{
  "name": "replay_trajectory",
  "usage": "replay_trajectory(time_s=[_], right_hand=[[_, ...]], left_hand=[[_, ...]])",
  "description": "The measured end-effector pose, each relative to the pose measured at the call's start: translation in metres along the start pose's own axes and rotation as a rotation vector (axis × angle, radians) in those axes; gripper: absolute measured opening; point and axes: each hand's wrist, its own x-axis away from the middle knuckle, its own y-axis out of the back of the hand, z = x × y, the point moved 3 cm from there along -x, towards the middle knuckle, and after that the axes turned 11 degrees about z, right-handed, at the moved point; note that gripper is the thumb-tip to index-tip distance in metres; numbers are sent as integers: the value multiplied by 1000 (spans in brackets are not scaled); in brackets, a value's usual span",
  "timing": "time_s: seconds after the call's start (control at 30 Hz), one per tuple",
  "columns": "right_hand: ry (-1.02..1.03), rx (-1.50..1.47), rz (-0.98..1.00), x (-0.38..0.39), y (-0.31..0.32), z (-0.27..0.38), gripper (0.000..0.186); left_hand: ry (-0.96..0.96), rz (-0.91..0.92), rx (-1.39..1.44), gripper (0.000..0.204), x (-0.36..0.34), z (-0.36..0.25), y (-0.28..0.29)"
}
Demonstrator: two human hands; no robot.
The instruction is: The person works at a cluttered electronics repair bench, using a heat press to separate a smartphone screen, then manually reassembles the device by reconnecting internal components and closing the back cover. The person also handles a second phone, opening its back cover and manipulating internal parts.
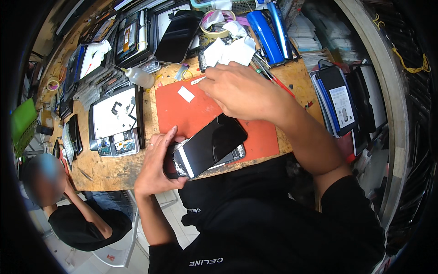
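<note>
On an orange-red mat (261,134) lies an opened phone body (235,154), its inner parts showing along the edges. A black phone screen (212,139) with a white strip at its left end rests slantwise over it. My left hand (157,164) grips the body's left end, thumb on the near side and fingers on the far side. Above the mat's far edge is my right hand (244,89), its fingers curled together near a small white printed strip (198,80). Whatever its fingertips hold is hidden. A white rectangle (185,94) lies on the mat.
Left of the mat stands a white tray (109,114) with small black parts. Behind are a squeeze bottle (140,77), a large black screen (179,37), tape rolls (218,23), white papers (236,51) and blue cases (265,36). A person (84,219) sits at lower left.
</note>
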Motion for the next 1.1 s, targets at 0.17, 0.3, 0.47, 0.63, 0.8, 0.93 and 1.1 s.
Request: replay_trajectory(time_s=[0.17,0.3,0.47,0.63,0.8,0.93,1.1], right_hand=[[-3,-13,-30,-2,-3,0,14],[-14,-9,-13,-2,-6,0,15],[-9,13,12,0,-6,1,18],[-27,8,-4,-1,-6,1,19],[-14,9,-7,-1,-6,2,18],[-2,31,18,-1,-6,2,18],[10,31,14,0,-2,2,24]], left_hand=[[8,8,46,124,0,2,-1],[19,3,48,123,1,2,-2],[47,-7,84,123,2,3,-4],[35,-2,96,124,2,4,-4],[36,-4,75,124,2,4,-4],[27,12,47,125,0,2,-3],[17,16,-10,126,0,-1,0]])
